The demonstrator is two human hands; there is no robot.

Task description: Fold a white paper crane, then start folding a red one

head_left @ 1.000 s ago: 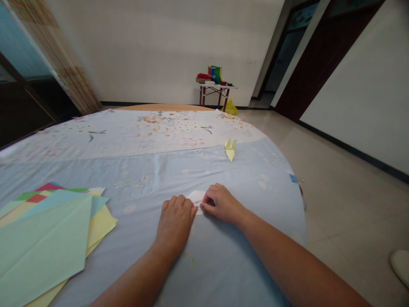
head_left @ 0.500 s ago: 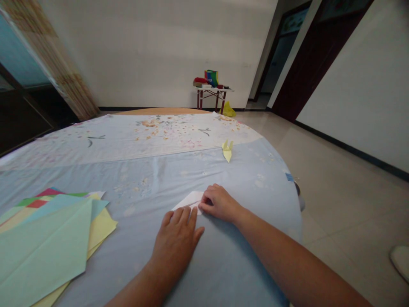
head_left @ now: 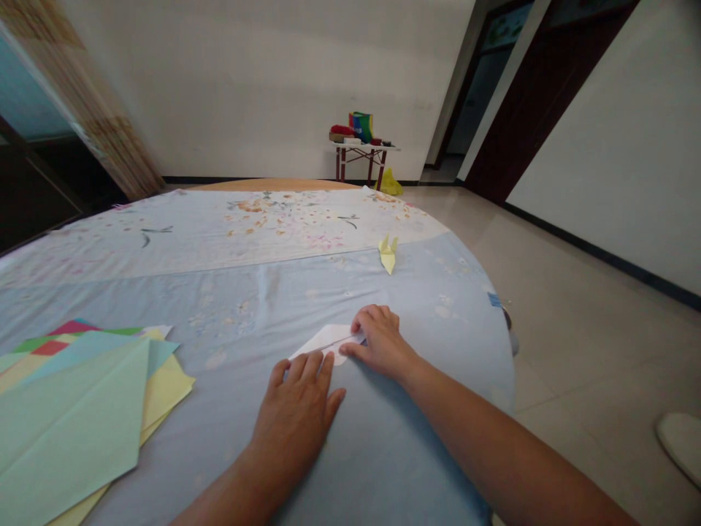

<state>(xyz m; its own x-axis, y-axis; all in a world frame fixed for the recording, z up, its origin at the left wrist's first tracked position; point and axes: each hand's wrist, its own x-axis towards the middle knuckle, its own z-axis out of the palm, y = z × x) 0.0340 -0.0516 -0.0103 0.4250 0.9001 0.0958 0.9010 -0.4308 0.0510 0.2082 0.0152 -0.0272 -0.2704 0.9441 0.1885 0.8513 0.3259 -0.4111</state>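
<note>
A folded sheet of white paper [head_left: 324,339] lies on the blue cloth in front of me, with a crease line running along it. My left hand [head_left: 301,394] rests flat, its outstretched fingertips pressing on the paper's near edge. At the paper's right end, my right hand [head_left: 380,342] has its fingers curled and its thumb below, gripping that end. The fingers partly cover the right tip. Farther off, a small folded yellow paper figure [head_left: 388,256] with two upright points stands on the cloth.
A stack of coloured paper, pale green sheet [head_left: 82,409] on top, lies at the left. The round table wears a floral tablecloth [head_left: 230,292]. Against the far wall stands a small side table [head_left: 366,146] with a colourful bag [head_left: 361,126]. Tiled floor [head_left: 575,329] extends to the right.
My right hand has shifted slightly up and right along the paper, its thumb and fingers farther apart. More of the white paper and its crease shows. The left hand stays pressed down.
</note>
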